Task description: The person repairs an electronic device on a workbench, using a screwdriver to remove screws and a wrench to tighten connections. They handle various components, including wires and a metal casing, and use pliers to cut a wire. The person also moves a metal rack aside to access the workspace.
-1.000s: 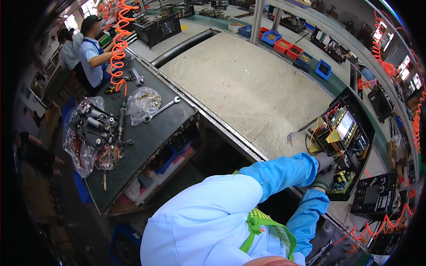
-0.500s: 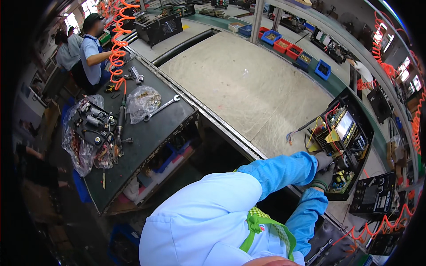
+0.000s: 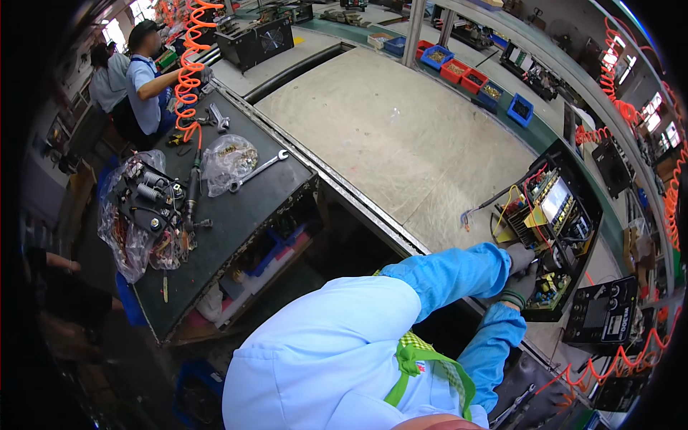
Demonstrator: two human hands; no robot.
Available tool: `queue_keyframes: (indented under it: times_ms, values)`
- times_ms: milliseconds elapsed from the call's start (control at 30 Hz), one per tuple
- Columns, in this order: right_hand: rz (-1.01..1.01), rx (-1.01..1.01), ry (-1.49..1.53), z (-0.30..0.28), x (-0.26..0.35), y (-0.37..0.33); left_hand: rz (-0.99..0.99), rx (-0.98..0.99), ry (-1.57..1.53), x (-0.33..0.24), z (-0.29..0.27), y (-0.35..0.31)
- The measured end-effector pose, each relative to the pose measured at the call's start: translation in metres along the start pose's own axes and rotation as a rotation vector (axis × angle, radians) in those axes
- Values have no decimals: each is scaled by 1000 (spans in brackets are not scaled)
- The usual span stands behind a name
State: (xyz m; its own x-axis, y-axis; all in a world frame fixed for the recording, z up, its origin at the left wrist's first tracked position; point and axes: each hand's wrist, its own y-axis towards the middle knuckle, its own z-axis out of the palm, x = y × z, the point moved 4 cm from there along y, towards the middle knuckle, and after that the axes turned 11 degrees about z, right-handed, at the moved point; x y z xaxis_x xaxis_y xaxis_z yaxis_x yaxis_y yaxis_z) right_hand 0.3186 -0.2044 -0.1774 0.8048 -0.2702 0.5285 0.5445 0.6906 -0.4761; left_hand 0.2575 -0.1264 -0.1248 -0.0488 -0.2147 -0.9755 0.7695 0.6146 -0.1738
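An open black metal equipment case [image 3: 596, 215] holding circuit boards, coils and loose wires sits at the right of the bench. Both my hands, in grey gloves and blue sleeves, are at its near side. My left hand [image 3: 520, 258] reaches in with curled fingers, beside the yellow-edged boards [image 3: 523, 223]. Just below it, my right hand [image 3: 522, 284] is closed, its fingertips meeting the left hand's close to a dark round part [image 3: 549, 259]. What lies between the fingers is too small and covered to make out. Red and yellow wires [image 3: 532, 192] rise from the boards.
A black control box [image 3: 603, 312] stands right of the case. On the left dark table [image 3: 236, 222] lie a wrench [image 3: 259, 170], an air driver [image 3: 193, 190] and bagged parts [image 3: 136, 208]. Red and blue bins [image 3: 453, 70] line the far side. Another person [image 3: 147, 86] works at far left.
My hands stay at the same spot in the case, with only slight finger movement. The view has shifted slightly. At far left, the other person's arm has reached farther forward.
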Motion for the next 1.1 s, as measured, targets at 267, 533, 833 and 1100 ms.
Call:
queue_keyframes:
  times_ms: [267, 533, 833, 1100]
  values:
    - [76, 14, 25, 21, -5, -15, 23, 9, 43, 9, -3, 7]
    - [-46, 74, -27, 1, -6, 1, 12, -11, 10, 9, -6, 7]
    - [16, 24, -17, 6, -1, -1, 6, -56, -45, 2, 0, -1]
    - [81, 66, -17, 22, -3, -17, -11, -90, 2, 1, -7, -4]
